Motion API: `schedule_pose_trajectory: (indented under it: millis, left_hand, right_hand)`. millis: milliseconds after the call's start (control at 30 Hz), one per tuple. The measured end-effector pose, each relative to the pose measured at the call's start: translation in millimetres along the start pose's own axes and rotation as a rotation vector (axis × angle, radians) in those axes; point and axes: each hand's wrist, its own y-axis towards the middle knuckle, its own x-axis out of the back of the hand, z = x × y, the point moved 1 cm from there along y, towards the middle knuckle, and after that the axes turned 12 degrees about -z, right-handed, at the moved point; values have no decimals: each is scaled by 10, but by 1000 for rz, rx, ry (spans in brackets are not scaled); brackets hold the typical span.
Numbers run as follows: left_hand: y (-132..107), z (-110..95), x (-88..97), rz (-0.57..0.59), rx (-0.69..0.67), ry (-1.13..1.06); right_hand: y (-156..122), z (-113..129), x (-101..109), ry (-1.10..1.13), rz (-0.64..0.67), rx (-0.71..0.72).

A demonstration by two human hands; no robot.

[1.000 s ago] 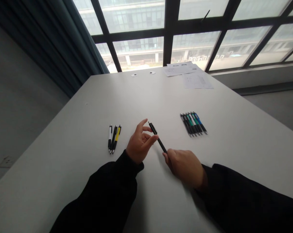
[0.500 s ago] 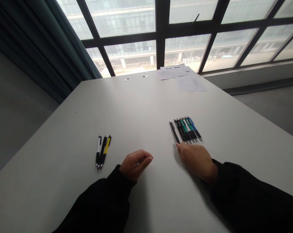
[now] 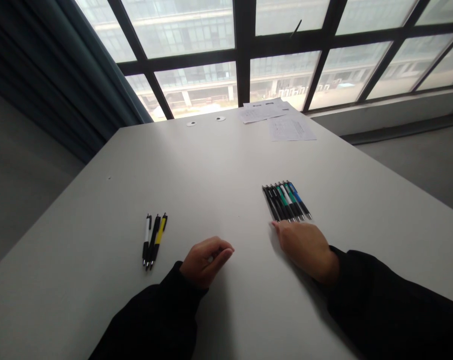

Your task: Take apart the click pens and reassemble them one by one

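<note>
Black and coloured click pens (image 3: 286, 201) lie side by side on the white surface (image 3: 211, 170), the right hand (image 3: 303, 250) just below their tips with its grip open and empty. The left hand (image 3: 205, 262) (loosely curled, holding nothing) rests near three more pens (image 3: 153, 241).

White table (image 3: 218, 185) runs out ahead of the hands, w/ a big black-framed window (image 3: 245, 50) straight past its far edge (soft grey daylight, multi-storey bldg (image 3: 196, 40) outside). Dark teal curtain (image 3: 91, 75) hangs well left of the left hand (image 3: 205, 262), grey wall (image 3: 23, 170) beside it. Past the right hand (image 3: 305, 252): pale window ledge (image 3: 399, 105), then grey floor (image 3: 417, 170) below.
</note>
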Motion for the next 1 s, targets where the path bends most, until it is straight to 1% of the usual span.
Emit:
schedule_pose_trajectory:
  millis: [233, 467, 733, 1000]
  left_hand:
    - [12, -23, 1, 12, -6, 12]
    - [0, 0, -12, -13, -4, 11]
    - [7, -29, -1, -2, -4, 10]
    - [-3, -6, -4, 1, -4, 5]
  right_hand:
    - [1, 11, 24, 3, 7, 5]
    - [0, 4, 18, 22, 36, -5]
    - [3, 20, 27, 16, 31, -14]
    - [-3, 13, 13, 20, 31, -18]
